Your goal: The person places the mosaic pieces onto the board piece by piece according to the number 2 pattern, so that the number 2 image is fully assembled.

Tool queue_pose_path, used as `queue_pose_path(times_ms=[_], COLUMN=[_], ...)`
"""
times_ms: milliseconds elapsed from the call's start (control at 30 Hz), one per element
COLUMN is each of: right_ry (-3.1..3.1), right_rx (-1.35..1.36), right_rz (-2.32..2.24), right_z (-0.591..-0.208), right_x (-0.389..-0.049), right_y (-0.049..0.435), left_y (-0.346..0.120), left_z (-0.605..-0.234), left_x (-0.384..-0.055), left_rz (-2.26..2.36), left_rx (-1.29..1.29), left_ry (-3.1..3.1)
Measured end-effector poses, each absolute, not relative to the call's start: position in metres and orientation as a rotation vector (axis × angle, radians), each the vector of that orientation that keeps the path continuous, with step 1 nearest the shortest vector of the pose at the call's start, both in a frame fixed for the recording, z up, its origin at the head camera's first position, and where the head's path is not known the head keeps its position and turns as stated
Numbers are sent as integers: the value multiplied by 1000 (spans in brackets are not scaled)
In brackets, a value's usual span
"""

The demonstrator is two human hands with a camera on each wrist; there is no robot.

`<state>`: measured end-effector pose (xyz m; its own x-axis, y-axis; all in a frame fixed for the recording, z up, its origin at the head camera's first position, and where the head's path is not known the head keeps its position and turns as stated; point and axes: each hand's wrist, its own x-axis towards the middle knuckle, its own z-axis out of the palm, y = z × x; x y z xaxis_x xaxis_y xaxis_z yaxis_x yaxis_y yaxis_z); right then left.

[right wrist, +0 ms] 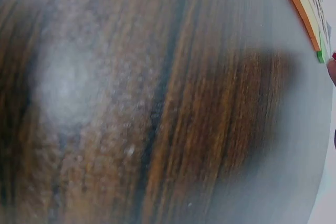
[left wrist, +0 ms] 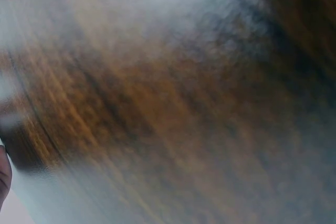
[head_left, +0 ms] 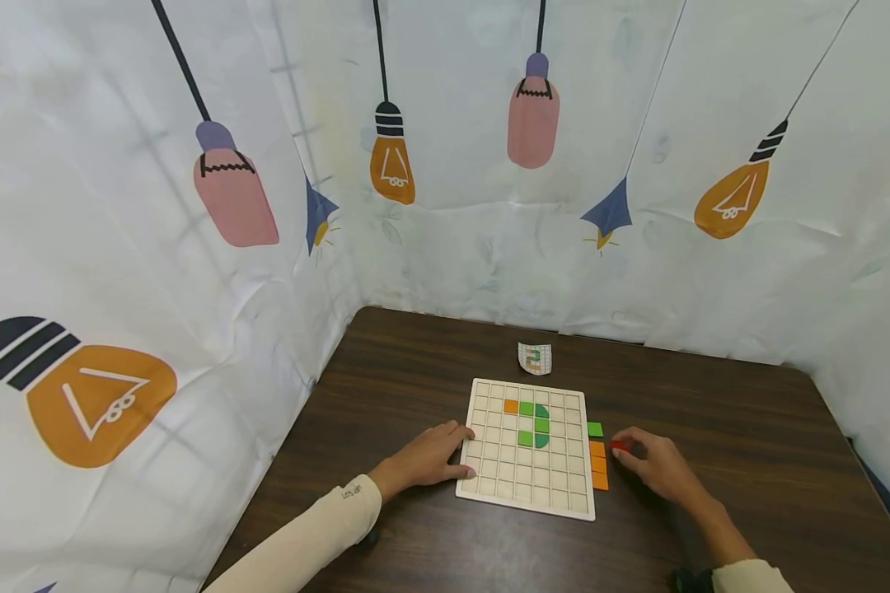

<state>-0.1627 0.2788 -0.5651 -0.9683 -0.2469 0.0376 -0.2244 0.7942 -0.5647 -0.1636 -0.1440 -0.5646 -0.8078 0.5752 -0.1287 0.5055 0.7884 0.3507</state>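
A pale wooden grid board [head_left: 504, 490] lies on the dark table, slightly turned. Set in its cells are an orange square tile [head_left: 511, 406], several green square tiles [head_left: 541, 425] and darker green rounded tiles [head_left: 541, 410]. My left hand [head_left: 432, 455] rests at the board's left edge, thumb and fingers spread and touching the rim. To the right of the board, my right hand [head_left: 656, 465] pinches a small red tile [head_left: 620, 445] between thumb and fingers. Only a sliver of each hand shows in the wrist views.
Along the board's right edge lie a row of orange tiles [head_left: 598, 465] and a green tile [head_left: 596, 429]. Behind the board is a small paper card [head_left: 535, 359] with a coloured grid pattern. A white printed curtain [head_left: 460, 247] hangs around the dark wooden table [head_left: 430, 354].
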Motion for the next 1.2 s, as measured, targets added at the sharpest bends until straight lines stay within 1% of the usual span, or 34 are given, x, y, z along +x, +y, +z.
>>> queue_pose_path(times_ms=[1200], right_ry=[2903], right_rx=[-423], right_rz=[-988], right_z=[-569], right_x=[-165], right_y=[265], left_y=[-145], left_z=[-567], left_x=[-164], left_rz=[443], left_rx=[861], left_ry=[2754])
